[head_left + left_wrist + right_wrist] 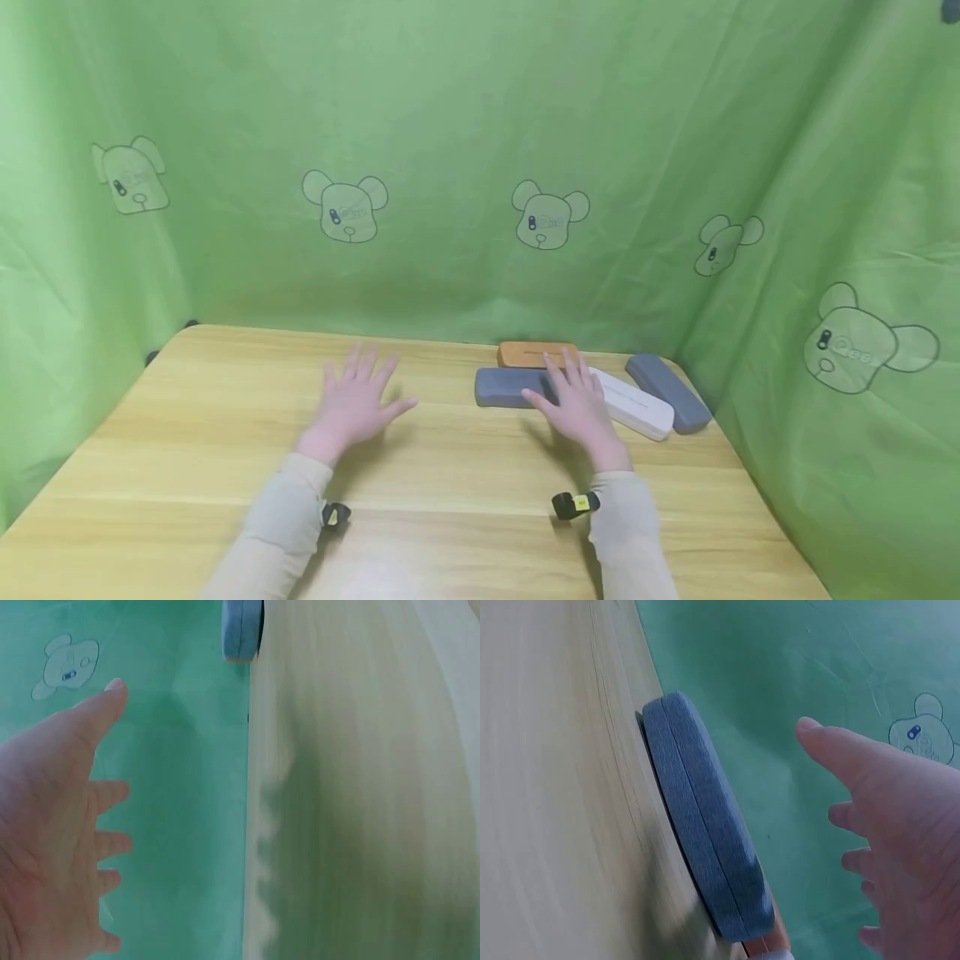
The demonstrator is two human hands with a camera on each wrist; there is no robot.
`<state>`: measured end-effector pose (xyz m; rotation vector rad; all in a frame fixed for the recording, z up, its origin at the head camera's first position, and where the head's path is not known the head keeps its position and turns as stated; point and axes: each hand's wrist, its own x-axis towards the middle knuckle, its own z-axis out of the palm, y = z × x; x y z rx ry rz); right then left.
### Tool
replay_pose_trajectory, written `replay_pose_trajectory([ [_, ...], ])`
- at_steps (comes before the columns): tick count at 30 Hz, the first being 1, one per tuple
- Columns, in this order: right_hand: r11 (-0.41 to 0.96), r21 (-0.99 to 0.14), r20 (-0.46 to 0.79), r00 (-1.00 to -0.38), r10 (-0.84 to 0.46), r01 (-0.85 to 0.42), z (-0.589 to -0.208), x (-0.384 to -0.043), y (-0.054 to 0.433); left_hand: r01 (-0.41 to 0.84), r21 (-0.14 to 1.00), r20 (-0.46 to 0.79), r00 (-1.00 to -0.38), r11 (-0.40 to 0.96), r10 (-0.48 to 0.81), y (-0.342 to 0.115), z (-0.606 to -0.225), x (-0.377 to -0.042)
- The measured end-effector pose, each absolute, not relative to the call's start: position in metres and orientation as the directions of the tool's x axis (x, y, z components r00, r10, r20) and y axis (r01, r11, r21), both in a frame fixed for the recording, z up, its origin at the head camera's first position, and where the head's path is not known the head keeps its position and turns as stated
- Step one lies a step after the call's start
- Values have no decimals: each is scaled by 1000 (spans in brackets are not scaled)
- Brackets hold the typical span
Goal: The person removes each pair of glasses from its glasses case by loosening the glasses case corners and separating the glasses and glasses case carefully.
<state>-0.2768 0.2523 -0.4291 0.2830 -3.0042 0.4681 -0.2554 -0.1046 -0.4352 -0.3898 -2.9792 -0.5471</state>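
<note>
My left hand (pixel 351 408) hovers over the left half of the wooden table, fingers spread and straight, holding nothing. On the right, my right hand (pixel 579 408) is also spread, above the table, and partly hides a grey-blue glasses case (pixel 504 388). In the right wrist view that fabric-covered case (pixel 705 817) lies closed, apart from the hand. Behind it is an orange-brown glasses case (pixel 525 354). A white glasses case (pixel 633 406) lies slanted just right of the right hand. Farther right, a second grey-blue case (pixel 667 393) lies near the table's corner.
The light wooden table (pixel 450 483) has rounded back corners. Green curtains (pixel 450 108) with printed bear-like heads hang behind it and along both sides. A black wrist camera (pixel 336 517) sits on the left sleeve, another camera (pixel 574 505) on the right one.
</note>
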Motion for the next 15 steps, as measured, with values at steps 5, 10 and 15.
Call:
replay_pose_trajectory([
  [5,923,-331,110,-980,-168,-195,-436,-283,260,292,309,154,-955,905,255,-91,-433,-256],
  [10,905,-374,103,-979,-175,-201,-442,-287,265,305,305,160,-950,902,268,-79,-430,-257],
  [15,899,-386,99,-979,-180,-204,-447,-290,267,322,317,157,-945,892,285,-67,-432,-264],
])
